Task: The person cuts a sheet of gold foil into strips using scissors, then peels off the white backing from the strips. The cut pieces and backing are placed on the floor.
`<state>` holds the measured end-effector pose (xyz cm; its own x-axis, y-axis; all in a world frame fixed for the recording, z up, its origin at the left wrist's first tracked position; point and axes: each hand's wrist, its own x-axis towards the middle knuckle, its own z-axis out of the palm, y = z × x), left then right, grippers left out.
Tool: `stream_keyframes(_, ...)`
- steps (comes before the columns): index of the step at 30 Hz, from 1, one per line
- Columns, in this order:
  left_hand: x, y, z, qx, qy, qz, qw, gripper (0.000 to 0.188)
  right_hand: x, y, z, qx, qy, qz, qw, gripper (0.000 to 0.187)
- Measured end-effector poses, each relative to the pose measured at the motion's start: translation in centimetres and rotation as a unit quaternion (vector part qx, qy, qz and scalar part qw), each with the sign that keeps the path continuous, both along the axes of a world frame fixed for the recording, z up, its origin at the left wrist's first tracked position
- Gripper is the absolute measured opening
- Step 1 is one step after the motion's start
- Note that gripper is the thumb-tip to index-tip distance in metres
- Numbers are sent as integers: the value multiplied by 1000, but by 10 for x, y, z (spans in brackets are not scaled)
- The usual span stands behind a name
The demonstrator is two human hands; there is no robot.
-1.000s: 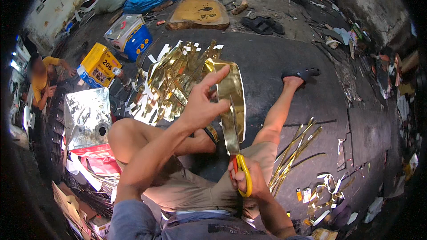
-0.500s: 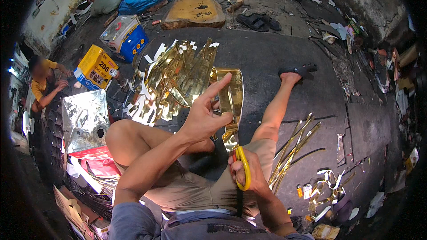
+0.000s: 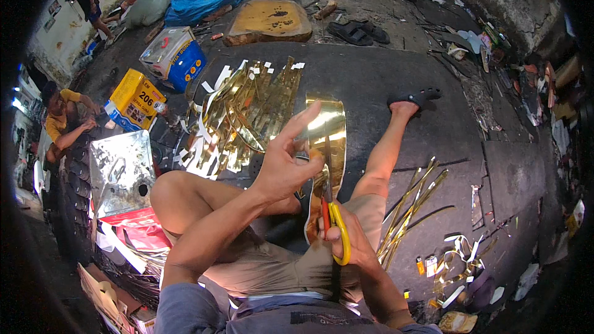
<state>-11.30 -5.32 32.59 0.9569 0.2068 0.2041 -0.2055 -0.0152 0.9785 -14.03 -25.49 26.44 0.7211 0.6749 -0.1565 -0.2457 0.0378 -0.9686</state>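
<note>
My left hand (image 3: 286, 164) grips the edge of a shiny gold sheet (image 3: 328, 114), its index finger stretched along the sheet and its thumb bent in. Wrapped round the yellow and red handles of a pair of scissors (image 3: 337, 229) is my right hand (image 3: 351, 235). The scissor blades point away from me and lie along the gold sheet; a narrow gold strip hangs to the left of them, down over my lap. Beyond my left hand many cut gold strips (image 3: 257, 105) with white ends are spread on the black mat.
More thin gold strips (image 3: 411, 210) lie right of my leg, near lighters (image 3: 427, 265) and curled scraps (image 3: 458, 263). A metal tin (image 3: 124, 170) and yellow-blue tins (image 3: 137, 99) stand left. A person in yellow (image 3: 62, 117) sits beyond; another stands at the far left.
The scissor blades have advanced up along the gold sheet, now showing against it. The sheet has shifted slightly right, and a strip hangs lower on the left. A standing person shows more at far left.
</note>
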Motion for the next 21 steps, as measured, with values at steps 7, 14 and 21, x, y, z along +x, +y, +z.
stream_keyframes(7,-4,-6,9,-80,23,-9,996,81,2,-4,0,-41,4,17,999,20)
stream_keyframes(14,2,-1,-2,-107,2,-26,994,85,-2,-12,11,-140,-2,32,990,16)
stream_keyframes(21,14,16,-6,5,17,-39,999,81,-7,-25,2,-95,-2,64,993,27)
